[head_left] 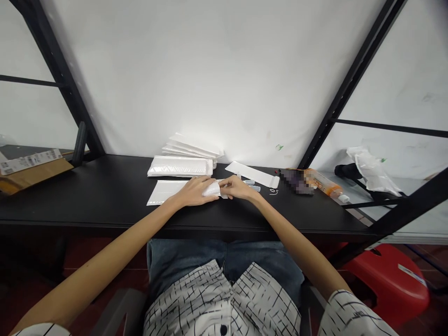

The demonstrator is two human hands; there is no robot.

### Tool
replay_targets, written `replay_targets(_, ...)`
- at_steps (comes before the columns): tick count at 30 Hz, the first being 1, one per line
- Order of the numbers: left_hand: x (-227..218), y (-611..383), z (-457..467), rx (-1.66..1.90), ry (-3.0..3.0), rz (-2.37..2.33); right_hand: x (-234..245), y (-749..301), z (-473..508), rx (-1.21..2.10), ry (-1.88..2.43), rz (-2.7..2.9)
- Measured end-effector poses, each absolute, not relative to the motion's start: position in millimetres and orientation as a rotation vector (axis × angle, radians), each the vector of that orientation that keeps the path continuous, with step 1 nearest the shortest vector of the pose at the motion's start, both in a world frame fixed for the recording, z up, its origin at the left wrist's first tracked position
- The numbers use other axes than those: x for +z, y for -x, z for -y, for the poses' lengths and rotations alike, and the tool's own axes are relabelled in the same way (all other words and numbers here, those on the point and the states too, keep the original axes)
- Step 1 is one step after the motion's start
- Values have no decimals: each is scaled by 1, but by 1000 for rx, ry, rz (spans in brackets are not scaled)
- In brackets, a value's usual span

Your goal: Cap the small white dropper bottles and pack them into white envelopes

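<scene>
A white bubble mailer [164,190] lies flat on the black table [105,196] in front of me. My left hand [194,190] rests on its right end, fingers curled over the folded flap [213,189]. Beside it, my right hand [238,187] pinches the same flap end, fingers pressed together. Small clear plastic pieces [254,185] lie just past my right hand.
Behind the hands lie a stack of white mailers [180,166] and a fanned pile [192,147]. A single white envelope [252,174] lies to the right, then an orange bottle [325,184]. A cardboard box [31,170] sits far left, a red stool [388,280] lower right.
</scene>
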State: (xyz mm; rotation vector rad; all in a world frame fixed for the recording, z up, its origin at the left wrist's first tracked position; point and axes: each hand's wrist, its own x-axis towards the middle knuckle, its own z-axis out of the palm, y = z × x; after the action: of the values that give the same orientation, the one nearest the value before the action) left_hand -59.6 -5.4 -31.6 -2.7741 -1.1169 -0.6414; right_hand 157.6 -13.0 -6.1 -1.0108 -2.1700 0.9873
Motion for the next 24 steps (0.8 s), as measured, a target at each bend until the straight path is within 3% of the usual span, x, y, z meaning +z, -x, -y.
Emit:
replay_targets(17, -28, 61, 4, -509, 2769, 1183, -8, -158, 13, 716, 1017, 2239)
replay_targets(24, -29, 62, 1, -521, 2784, 1259, 0, -165, 17, 898, 1077, 2119)
